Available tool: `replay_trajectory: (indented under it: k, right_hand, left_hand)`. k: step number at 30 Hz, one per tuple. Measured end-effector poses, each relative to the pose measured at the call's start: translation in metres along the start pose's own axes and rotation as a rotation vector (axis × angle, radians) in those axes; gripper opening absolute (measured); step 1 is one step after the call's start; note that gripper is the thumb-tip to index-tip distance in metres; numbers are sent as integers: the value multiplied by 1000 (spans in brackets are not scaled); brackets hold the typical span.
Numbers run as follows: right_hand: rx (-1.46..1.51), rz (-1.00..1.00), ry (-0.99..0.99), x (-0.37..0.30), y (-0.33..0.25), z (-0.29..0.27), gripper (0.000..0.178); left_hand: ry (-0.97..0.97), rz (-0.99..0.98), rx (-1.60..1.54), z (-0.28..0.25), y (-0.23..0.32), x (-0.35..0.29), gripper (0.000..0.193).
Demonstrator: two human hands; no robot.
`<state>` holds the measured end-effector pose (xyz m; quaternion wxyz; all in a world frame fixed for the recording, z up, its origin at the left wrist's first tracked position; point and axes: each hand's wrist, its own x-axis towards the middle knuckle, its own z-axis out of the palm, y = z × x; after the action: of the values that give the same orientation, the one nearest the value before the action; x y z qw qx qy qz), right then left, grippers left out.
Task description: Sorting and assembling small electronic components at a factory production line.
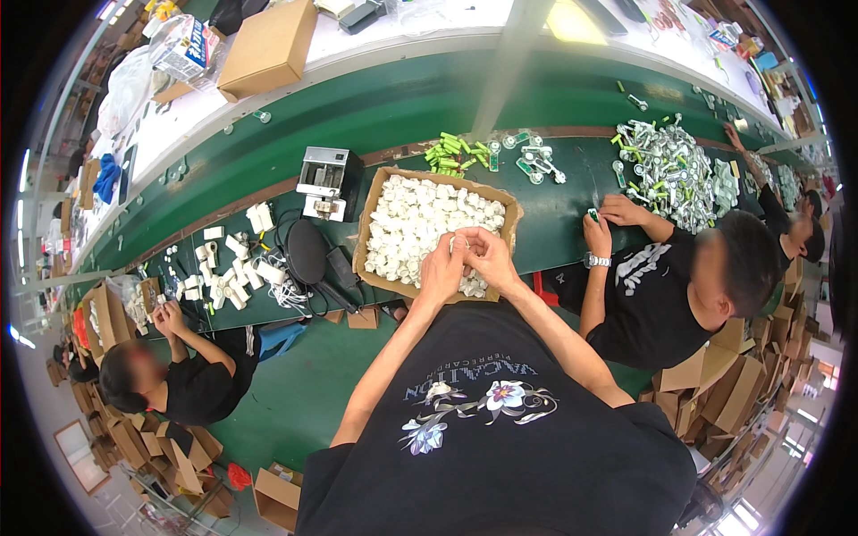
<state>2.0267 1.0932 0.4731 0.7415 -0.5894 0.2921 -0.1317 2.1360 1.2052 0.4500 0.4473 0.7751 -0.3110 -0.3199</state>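
Note:
Over a cardboard box (364, 234) heaped with small white plastic parts (420, 210), my two hands meet fingertip to fingertip. My left hand (442, 270) is closed in a pinch, its thumb and fingers against those of the other hand. Closed likewise, my right hand (490, 257) touches it from the right. A small white plastic part (459, 242) shows partly between the fingertips; the fingers cover most of it, so its exact shape is hidden.
Left of the box stand a silver-black machine (323, 183), a dark round pad (307, 252) and white blocks (234, 268). Green cylinders (454, 155) lie behind; a heap of green-and-white parts (670, 165) is right. Co-workers sit left (183, 380) and right (666, 299).

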Motion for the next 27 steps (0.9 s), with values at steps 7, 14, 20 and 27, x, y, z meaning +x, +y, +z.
replay_trajectory:
  k: [7,14,20,27]
  right_hand:
    - [52,-41,39,0,3,-2,25]
    - [164,60,21,-1,5,2,21]
    - [321,136,29,-3,8,1,20]
    - [292,122,96,-6,7,9,24]
  left_hand:
    - [-110,-246,-358,-3,7,5,86]
    - [-104,-215,-309,-3,7,0,93]
    - [-146,-206,-272,-6,5,-2,96]
    - [-92,-181,-309,0,-2,-4,98]
